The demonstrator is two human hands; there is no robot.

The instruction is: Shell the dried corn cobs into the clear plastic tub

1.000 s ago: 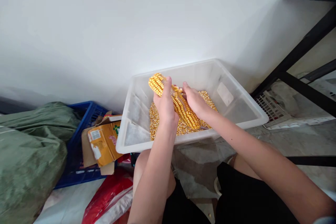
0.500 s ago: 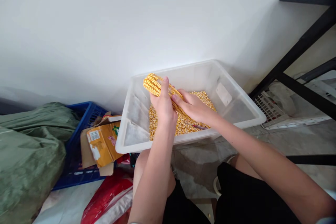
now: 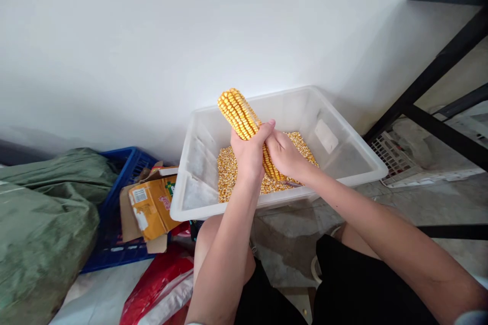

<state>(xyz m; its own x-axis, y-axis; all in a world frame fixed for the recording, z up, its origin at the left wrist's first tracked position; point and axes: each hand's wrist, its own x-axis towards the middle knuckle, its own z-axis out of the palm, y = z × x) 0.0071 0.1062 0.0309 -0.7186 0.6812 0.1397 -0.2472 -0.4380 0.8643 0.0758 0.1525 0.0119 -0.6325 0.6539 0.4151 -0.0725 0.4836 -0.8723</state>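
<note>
Both hands are on a yellow ear of corn (image 3: 238, 114), held tilted above a translucent plastic bin (image 3: 345, 150). My left hand (image 3: 249, 155) wraps around the ear's middle, its thumb across the top. My right hand (image 3: 285, 152) grips the lower part, its fingers close against my left thumb. A strip along the ear's right side looks bare of kernels. Loose corn kernels (image 3: 227, 170) cover the bin's floor. A thin pointed tool (image 3: 293, 183) lies on them by the near wall, partly hidden by the ear and my right hand.
To the left stand a blue crate (image 3: 110, 249), a green cloth or sack (image 3: 46, 213) and a torn orange cardboard box (image 3: 152, 208). A red bag (image 3: 160, 284) lies near my leg. Black metal framing (image 3: 442, 66) and a white basket (image 3: 392, 160) are at right.
The ear has shifted right, its upper end rising and pointing more upward. My left hand has slid right, next to my right hand, and my left thumb now lies across the ear.
</note>
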